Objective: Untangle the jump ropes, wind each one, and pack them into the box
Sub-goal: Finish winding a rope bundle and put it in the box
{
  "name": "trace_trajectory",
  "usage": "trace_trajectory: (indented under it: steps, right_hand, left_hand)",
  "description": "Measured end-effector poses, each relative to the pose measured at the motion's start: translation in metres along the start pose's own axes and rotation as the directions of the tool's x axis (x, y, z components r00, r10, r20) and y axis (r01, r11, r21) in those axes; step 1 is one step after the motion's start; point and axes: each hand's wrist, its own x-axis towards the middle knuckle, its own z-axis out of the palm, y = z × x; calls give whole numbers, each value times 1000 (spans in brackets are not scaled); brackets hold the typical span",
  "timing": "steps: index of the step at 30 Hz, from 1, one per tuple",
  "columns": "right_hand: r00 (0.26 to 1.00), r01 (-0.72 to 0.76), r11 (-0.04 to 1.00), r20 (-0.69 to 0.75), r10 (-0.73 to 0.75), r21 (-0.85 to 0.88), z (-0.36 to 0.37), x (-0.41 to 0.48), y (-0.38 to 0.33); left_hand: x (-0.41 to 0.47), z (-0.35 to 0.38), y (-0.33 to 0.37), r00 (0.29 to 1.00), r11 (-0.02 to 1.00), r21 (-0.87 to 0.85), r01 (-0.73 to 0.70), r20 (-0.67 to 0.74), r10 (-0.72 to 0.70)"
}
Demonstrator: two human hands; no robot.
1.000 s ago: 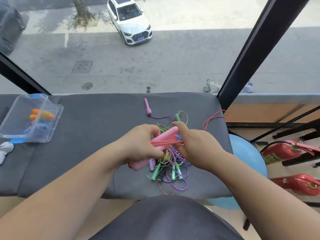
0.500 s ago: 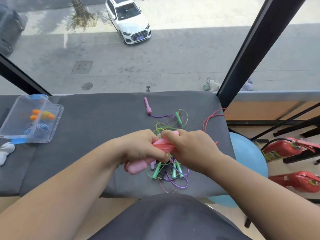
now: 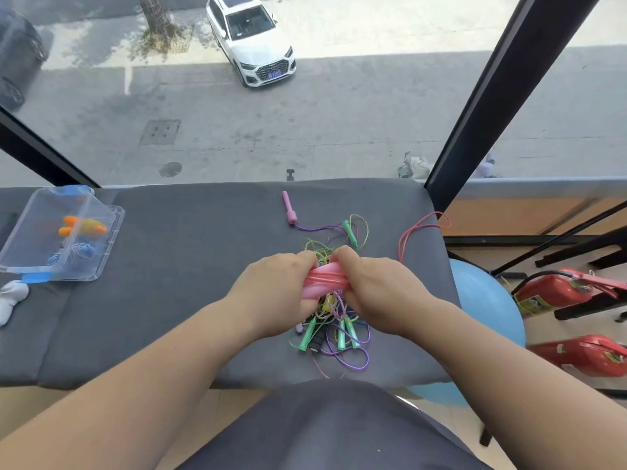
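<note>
My left hand [image 3: 274, 293] and my right hand [image 3: 376, 293] both grip a pair of pink rope handles [image 3: 324, 281] with red cord wound across them, held just above a tangle of green and purple jump ropes [image 3: 334, 337] on the grey padded bench [image 3: 190, 266]. A loose loop of the red cord [image 3: 419, 228] trails off to the right. A small pink handle [image 3: 289, 209] with purple cord lies farther back. The clear plastic box [image 3: 57, 235] sits open at the far left and holds an orange-handled rope and a blue one.
A white cloth [image 3: 12, 298] lies by the box. Right of the bench are a blue exercise ball [image 3: 485, 307], two red fire extinguishers [image 3: 563, 290] and black frame bars. A large window lies straight beyond the bench.
Both hands have closed in over the pink handles; most of the handles are now hidden in my grip, with red cord wraps showing across them. The bundle shifted slightly toward me.
</note>
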Motion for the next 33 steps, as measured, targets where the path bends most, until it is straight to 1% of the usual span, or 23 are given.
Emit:
trace_trajectory:
  steps: [3, 5, 7, 9, 12, 14, 16, 19, 20, 25, 26, 28, 30, 33]
  right_hand:
    - [997, 19, 1000, 69, -21, 24, -2, -3, 3]
    - [998, 11, 1000, 57, -10, -9, -2, -4, 6]
    - [1000, 0, 998, 31, 1, -58, -2, -2, 7]
    - [1000, -17, 996, 8, 18, -91, -3, -1, 9]
    - [1000, 22, 990, -19, -25, -138, -5, -1, 12]
    - [999, 30, 988, -34, -36, -154, -7, -1, 10]
    - [999, 31, 984, -22, -35, -173, -5, 1, 10]
    - [999, 34, 988, 48, -27, -151, 0, 0, 12]
    - [999, 26, 989, 51, -18, -148, 0, 0, 13]
    - [996, -39, 960, -85, 16, -278, -3, 2, 10]
    - [993, -32, 954, -121, -4, -297, -3, 3, 11]
    - [991, -21, 954, -135, -21, -298, -3, 1, 13]
    - [983, 3, 939, -172, -66, -345, 0, -1, 18]
    - [976, 52, 928, -178, -125, -369, 5, -4, 17]
  left_hand:
    - [0, 1, -6, 999, 1000, 7, -29, -44, 29]
    - [4, 2, -4, 998, 999, 19, -36, -45, 37]
    - [8, 1, -4, 999, 1000, -4, -17, -38, 17]
    - [11, 0, -4, 1000, 998, -58, 5, -19, -7]
    - [13, -1, -4, 998, 983, -175, 48, 38, -42]
    - [13, 1, -2, 998, 972, -227, 62, 38, -55]
    - [13, 3, 0, 998, 977, -202, 63, 37, -56]
    - [14, 6, 3, 993, 989, -127, 70, 104, -57]
    - [14, 5, 4, 990, 990, -117, 77, 125, -62]
    - [18, -1, 11, 963, 965, -211, 154, 249, -99]
    - [19, -3, 11, 959, 959, -231, 165, 264, -101]
    - [21, -6, 8, 948, 939, -280, 200, 298, -113]
    - [20, -6, 6, 933, 923, -303, 236, 337, -128]
    - [19, -3, 2, 920, 899, -335, 283, 360, -155]
